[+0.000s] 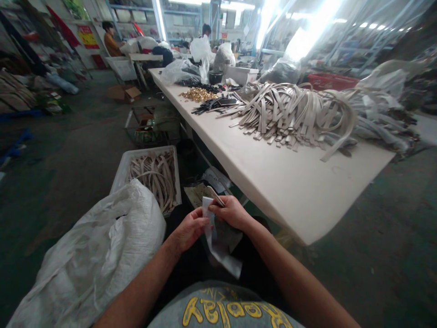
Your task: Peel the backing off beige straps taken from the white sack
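Low in front of my lap, my left hand pinches a pale cloth that hangs down between both hands. My right hand is closed on a short beige strap and presses it against the top of the same cloth. Both hands sit just below the near edge of the long white table. A big heap of beige straps lies on the table to the upper right.
A white crate of straps stands on the floor to the left, with a large white sack in front of it. Gold hardware, black parts and plastic bags lie farther along the table. Two people work at the far end.
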Available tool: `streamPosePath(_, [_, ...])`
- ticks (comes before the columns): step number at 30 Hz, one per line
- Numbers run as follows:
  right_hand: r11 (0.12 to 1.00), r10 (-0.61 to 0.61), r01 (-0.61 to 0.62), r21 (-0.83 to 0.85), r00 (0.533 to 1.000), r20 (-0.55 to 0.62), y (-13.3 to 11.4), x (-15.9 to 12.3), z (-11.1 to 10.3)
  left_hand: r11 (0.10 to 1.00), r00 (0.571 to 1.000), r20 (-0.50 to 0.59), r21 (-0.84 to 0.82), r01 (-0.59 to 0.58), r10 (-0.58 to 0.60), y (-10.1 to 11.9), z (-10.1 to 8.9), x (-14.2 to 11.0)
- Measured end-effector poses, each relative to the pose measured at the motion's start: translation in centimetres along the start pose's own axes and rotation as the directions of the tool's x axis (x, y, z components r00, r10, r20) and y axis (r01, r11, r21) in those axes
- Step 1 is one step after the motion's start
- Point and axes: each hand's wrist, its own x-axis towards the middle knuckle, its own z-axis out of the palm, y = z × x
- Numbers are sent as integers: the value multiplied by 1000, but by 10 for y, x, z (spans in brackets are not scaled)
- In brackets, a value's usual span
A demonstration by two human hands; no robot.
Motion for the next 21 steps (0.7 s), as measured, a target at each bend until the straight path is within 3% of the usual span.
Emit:
streamPosePath(8, [996, -28, 24, -89, 998, -54, 5, 12, -4, 995, 993, -87, 59, 85, -80, -12, -5, -12])
streamPosePath(14, [984, -42, 28, -175, 996, -79, 9, 25, -7, 972, 993, -1, 208, 112, -115, -27, -13, -17])
streamPosePath(21, [957, -61, 34, -287, 994, -86, 5, 33, -2, 909, 981, 81, 395, 129, -174, -24, -18, -16])
